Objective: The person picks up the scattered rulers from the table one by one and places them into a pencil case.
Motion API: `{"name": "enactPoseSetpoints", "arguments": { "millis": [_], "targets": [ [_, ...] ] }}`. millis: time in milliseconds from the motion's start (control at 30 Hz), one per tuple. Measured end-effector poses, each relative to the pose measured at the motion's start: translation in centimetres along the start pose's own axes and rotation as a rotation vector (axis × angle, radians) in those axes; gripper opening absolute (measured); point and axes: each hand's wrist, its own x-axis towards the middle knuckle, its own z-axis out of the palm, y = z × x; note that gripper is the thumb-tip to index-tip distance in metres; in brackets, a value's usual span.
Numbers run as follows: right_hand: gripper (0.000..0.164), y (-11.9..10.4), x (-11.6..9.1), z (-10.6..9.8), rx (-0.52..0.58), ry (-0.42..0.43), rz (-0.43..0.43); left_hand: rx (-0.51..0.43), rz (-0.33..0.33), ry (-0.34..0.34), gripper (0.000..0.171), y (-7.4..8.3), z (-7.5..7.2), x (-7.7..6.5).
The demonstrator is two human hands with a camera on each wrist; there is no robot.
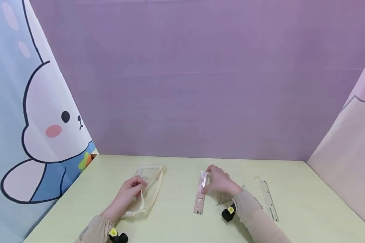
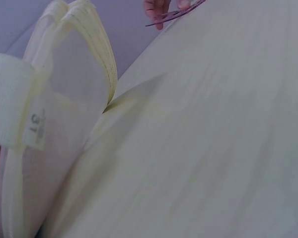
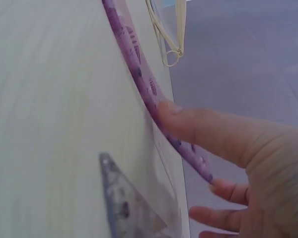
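My left hand point(image 1: 130, 190) pinches the edge of a sheer, cream-trimmed mesh pouch point(image 1: 158, 193) and holds its opening up. In the left wrist view the pouch point(image 2: 74, 94) stands half open, with a white label marked 31. On the right, my right hand point(image 1: 220, 181) grips a pinkish-purple patterned ruler point(image 1: 199, 199) by its far half. The right wrist view shows the thumb on the ruler point(image 3: 134, 64), which bows slightly, and a finger at its end. Below that hand lies a clear set square point(image 1: 223, 199), partly hidden by hand and sleeve.
Right of the right forearm lies a narrow clear ruler point(image 1: 269, 200) on the pale table point(image 1: 176, 222). A purple backdrop point(image 1: 200, 84) rises behind the table. Printed cloths flank it, a cartoon one point(image 1: 48, 111) at left. A drawstring loop point(image 1: 165, 169) hangs from the pouch's far corner.
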Motion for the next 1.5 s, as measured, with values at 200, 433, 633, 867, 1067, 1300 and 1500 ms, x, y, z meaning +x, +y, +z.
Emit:
{"name": "enactPoseSetpoints", "arguments": {
  "millis": [200, 433, 633, 867, 1067, 1300, 1500],
  "targets": [
    [0.076, -0.32, 0.14, -0.56, 0.222, 0.015, -0.066, 0.009, 0.000, 0.001, 0.014, 0.24, 0.10, 0.17],
    [0.057, -0.40, 0.47, -0.87, 0.507, -0.015, -0.109, 0.005, 0.000, 0.003, 0.014, 0.09, 0.05, 0.16],
    [0.061, -0.19, 0.47, -0.97, 0.687, -0.027, -0.089, 0.009, -0.001, 0.001, 0.014, 0.32, 0.13, 0.01],
    [0.042, 0.27, 0.85, -0.81, 0.750, -0.039, -0.064, 0.014, -0.006, -0.004, 0.015, 0.28, 0.04, 0.02],
    [0.038, 0.50, 0.74, -0.75, 0.810, -0.026, -0.062, 0.006, -0.008, -0.007, 0.015, 0.12, 0.06, -0.01],
    [0.036, 0.44, 0.55, -0.81, 0.869, -0.026, -0.029, 0.012, 0.000, -0.006, 0.015, -0.02, 0.06, 0.08],
    [0.035, 0.12, 0.44, -1.01, 0.907, -0.029, -0.017, 0.017, 0.001, -0.005, 0.014, -0.03, 0.03, 0.13]
  ]
}}
